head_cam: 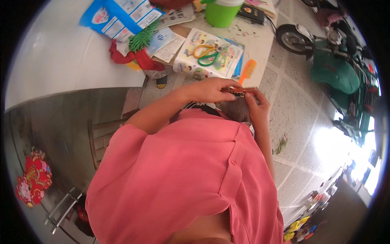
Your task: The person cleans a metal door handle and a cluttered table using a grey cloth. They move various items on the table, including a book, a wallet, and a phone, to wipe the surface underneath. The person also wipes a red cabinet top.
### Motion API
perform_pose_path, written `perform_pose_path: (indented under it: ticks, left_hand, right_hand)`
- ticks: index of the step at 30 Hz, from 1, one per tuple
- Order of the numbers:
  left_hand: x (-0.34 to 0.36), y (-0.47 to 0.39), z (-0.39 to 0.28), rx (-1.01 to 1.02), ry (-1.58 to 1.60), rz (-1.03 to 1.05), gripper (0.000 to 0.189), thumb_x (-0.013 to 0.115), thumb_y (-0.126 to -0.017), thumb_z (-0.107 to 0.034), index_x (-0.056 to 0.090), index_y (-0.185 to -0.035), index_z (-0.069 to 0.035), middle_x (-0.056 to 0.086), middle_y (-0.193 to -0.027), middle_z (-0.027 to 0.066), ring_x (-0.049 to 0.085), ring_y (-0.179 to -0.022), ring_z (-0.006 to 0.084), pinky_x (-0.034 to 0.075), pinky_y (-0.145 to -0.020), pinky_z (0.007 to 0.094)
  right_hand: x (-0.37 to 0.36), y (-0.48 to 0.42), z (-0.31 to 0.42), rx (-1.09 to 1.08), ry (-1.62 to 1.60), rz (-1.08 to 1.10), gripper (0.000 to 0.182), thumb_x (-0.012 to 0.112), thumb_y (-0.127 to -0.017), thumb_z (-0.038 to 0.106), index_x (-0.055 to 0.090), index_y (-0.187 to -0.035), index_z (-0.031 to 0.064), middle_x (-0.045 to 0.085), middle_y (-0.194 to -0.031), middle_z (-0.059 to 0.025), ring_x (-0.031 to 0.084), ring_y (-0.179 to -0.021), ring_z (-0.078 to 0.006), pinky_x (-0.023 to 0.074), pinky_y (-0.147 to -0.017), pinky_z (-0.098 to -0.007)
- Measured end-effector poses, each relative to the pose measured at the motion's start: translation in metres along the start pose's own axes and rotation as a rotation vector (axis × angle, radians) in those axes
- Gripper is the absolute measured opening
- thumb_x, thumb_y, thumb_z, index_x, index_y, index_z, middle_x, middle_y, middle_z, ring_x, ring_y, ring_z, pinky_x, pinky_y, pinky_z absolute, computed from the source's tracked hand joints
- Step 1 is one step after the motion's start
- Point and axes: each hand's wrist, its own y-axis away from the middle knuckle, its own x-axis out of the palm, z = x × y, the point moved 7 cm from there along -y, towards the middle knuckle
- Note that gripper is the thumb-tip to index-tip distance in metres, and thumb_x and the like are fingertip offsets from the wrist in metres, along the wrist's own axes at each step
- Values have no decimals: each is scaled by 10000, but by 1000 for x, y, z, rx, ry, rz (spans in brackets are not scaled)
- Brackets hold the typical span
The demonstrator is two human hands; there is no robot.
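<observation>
My left hand and my right hand meet in front of my chest at the table's near edge. Between their fingertips they hold a small, thin reddish strip with a dark, speckled part along it. Fingers cover much of it, so its exact kind is unclear. Just beyond the hands lies an orange comb on the table. A pair of scissors with one yellow and one green handle rests on a white illustrated book or box. Below my fingers is a greyish-brown fabric surface.
On the table stand a green bucket-like container and a black booklet. A blue printed packet, green chenille cloth and red cloth lie leftward. A wooden chair is at left; a motorcycle is at right.
</observation>
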Motion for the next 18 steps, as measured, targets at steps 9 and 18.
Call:
perform_pose_path:
  ticks: [9, 18]
  left_hand:
    - [-44, -16, 47, 44, 69, -175, 326, 611, -831, -263, 581, -1092, -70, 634, -853, 75, 588, -746, 130, 469, -661, 277]
    - [-245, -34, 127, -73, 164, -904, 240, 564, -872, -212, 579, -1062, -67, 575, -734, 25, 516, -580, 92, 426, -514, 228]
  right_hand:
    - [44, -29, 8, 23, 81, 115, 270, 675, -797, 192, 629, -987, 5, 638, -824, -38, 539, -768, -74, 445, -695, -240]
    - [20, -39, 9, 187, 133, -40, 214, 627, -801, 136, 642, -980, 19, 635, -877, -51, 549, -820, -109, 433, -758, -247]
